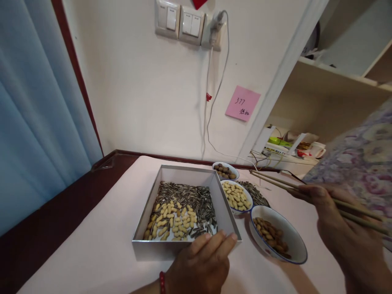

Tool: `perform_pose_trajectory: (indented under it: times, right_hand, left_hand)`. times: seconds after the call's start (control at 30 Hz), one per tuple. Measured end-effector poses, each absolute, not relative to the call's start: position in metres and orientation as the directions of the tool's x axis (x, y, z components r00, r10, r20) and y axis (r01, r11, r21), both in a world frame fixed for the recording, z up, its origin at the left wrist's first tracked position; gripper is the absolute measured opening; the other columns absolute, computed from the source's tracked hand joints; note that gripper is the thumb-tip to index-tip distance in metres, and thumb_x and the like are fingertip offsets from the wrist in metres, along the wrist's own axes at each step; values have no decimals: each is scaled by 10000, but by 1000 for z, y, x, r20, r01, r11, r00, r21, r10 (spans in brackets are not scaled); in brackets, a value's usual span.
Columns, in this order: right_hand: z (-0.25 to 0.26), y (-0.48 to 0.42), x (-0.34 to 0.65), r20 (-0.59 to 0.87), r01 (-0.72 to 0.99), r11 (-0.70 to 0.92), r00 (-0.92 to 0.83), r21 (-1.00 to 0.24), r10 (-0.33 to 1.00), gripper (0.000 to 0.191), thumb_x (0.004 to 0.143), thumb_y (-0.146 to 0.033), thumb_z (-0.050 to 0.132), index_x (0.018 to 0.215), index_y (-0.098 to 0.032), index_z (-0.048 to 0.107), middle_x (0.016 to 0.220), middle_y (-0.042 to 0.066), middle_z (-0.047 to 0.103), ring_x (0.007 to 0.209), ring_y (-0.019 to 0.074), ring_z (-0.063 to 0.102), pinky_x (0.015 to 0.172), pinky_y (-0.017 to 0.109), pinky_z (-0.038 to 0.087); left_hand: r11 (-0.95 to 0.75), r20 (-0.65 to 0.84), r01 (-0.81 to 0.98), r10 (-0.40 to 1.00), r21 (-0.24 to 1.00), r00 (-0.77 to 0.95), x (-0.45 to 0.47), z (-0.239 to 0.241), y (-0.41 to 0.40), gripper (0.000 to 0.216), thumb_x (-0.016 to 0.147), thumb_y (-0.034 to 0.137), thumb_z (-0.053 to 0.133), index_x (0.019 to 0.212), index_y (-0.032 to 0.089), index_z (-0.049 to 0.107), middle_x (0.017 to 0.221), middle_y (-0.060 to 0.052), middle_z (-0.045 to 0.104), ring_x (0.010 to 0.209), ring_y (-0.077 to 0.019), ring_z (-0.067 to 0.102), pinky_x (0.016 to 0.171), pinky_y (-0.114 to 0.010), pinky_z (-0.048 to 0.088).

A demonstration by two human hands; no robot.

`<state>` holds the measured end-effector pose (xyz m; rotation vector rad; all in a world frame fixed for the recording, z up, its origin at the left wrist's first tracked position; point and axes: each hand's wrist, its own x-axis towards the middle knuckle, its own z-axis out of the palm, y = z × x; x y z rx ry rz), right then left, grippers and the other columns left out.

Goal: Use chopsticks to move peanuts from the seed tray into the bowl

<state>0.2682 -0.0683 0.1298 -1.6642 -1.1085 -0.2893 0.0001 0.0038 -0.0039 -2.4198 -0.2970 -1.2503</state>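
The right hand (339,228) is closed around a pair of wooden chopsticks (272,179), thumb along the top, their narrow tips close together and pointing away past the bowls. The left hand (200,261), a red beaded bracelet (162,282) at its wrist, lays its fingers, side by side and gently bent, over the near rim of a silver-grey rectangular box (153,249), towards the right corner; its thumb is hidden, so I cannot tell whether it grips the wall.

Just beyond the left fingers, inside the box, striped sunflower seeds (186,196) cover the far and right parts, while unshelled peanuts (183,220) lie nearer, to the left.

Between the two hands stands a blue-rimmed white bowl (295,241) of brown oval nuts (271,234). Farther from both hands, beside the box's right wall, are a bowl of peanuts (240,211) and, beyond it, a bowl of round brown nuts (232,167). A loose heap of sunflower seeds (254,194) lies near the chopstick tips, on the pale pink table cover (107,228) beneath everything.
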Motion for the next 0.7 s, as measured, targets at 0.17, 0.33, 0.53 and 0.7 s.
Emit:
perform_pose_trajectory:
  times: [0.17,0.33,0.53,0.7]
  right_hand:
    - [120,-64,288,584,739,-58,575,-671,573,250,963,-560,585,912,-350,709,928,54,773,994,343,756,863,461,569]
    - [125,-56,259,674,783,72,481,-618,561,354,973,-602,552,904,-301,724,937,54,748,925,272,732,810,414,567]
    - [125,-36,210,660,796,301,158,-525,734,289,1034,-452,535,889,-268,704,856,10,699,803,176,668,704,290,508]
    - [115,-12,188,499,770,320,-3,-552,867,322,1063,-407,493,814,-242,613,770,-13,610,712,151,604,689,281,473]
  left_hand:
    - [-898,817,360,1,-253,576,1,-6,5,92,919,261,666,923,265,757,1432,51,651,1336,-142,523,1234,-320,207]
    - [-890,811,380,20,-253,585,1,-2,3,98,927,267,660,943,267,757,1437,48,643,1338,-148,519,1201,-316,257]
    - [-879,803,390,15,-273,596,0,-2,3,142,946,276,628,978,281,767,1434,64,644,1337,-136,509,1151,-294,290]
    - [-872,807,388,-14,-299,590,1,-1,5,153,954,282,615,999,265,760,1447,34,630,1343,-157,500,1137,-303,308]
